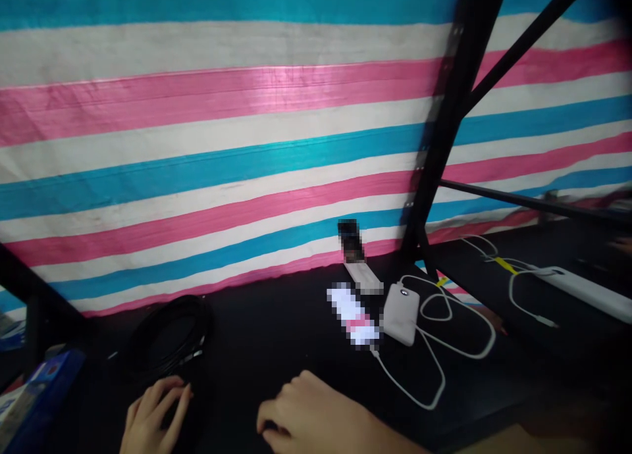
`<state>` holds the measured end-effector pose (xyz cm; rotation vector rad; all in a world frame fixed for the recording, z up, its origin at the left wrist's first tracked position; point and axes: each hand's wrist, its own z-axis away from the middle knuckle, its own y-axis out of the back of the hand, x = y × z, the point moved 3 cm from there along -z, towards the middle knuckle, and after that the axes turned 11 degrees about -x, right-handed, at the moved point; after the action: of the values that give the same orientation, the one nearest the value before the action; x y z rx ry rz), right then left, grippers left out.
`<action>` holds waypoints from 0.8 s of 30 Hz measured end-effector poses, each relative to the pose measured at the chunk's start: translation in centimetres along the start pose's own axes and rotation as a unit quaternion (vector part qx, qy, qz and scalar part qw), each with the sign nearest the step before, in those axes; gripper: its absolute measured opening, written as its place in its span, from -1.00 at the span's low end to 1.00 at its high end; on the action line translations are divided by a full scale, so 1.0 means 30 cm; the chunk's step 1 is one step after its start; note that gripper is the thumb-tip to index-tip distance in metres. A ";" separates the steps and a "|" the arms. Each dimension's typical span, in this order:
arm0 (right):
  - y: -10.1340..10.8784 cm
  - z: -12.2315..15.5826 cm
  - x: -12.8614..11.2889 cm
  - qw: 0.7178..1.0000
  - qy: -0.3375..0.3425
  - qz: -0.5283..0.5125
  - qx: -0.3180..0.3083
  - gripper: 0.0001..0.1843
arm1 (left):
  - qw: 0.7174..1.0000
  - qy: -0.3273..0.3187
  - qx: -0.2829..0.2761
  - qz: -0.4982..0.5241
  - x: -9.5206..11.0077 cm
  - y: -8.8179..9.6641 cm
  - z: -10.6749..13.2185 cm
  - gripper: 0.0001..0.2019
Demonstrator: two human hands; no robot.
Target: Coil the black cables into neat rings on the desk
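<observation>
My left hand [155,414] is at the bottom of the view, its fingers bent and the thumb and fingertips drawn together against the dark surface. Whatever they may hold is too dark to make out. Just beyond it lies a coiled black cable [170,332] with small metallic ends showing. My right hand [316,411] is low in the middle, its fingers curled under in a loose fist that hides anything inside. Ahead of it and to the right, a lit, blurred-out screen [353,314], probably a phone, has a white cable [409,398] at its lower end.
A white power bank [401,314] with white cables lies right of the screen, before a pale object [364,276]. A blue box [44,395] stands at left. Black posts [439,138] rise before a striped sheet [222,145]. A long white device [587,289] lies further right.
</observation>
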<state>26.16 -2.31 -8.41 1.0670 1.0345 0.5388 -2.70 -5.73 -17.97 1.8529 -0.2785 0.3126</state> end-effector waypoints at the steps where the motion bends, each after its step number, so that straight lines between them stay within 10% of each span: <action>1: -0.032 0.010 0.027 1.000 -0.020 -0.009 -0.010 -0.79 | 1.000 -0.002 0.018 -0.005 -0.004 0.019 -0.005 -0.68; 7: -0.126 0.114 0.139 0.980 -0.152 -0.128 0.010 -0.73 | 0.995 0.066 0.052 -0.063 -0.074 0.071 -0.140 -0.70; 12: -0.210 0.160 0.178 0.965 -0.202 -0.168 -0.003 -0.72 | 0.991 0.097 -0.079 -0.049 -0.125 0.017 -0.254 -0.54; 15: -0.263 0.181 0.188 0.957 -0.215 -0.192 0.015 -0.75 | 0.986 0.060 -0.134 -0.073 -0.110 0.003 -0.260 -0.64; 24: -0.348 0.223 0.228 0.910 -0.168 -0.351 0.140 -0.65 | 0.991 0.050 -0.075 -0.100 -0.090 0.061 -0.227 -0.69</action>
<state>34.08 -4.34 -19.97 0.9061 1.1147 -0.3788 -6.35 0.33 -15.34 1.6956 -0.0439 0.2382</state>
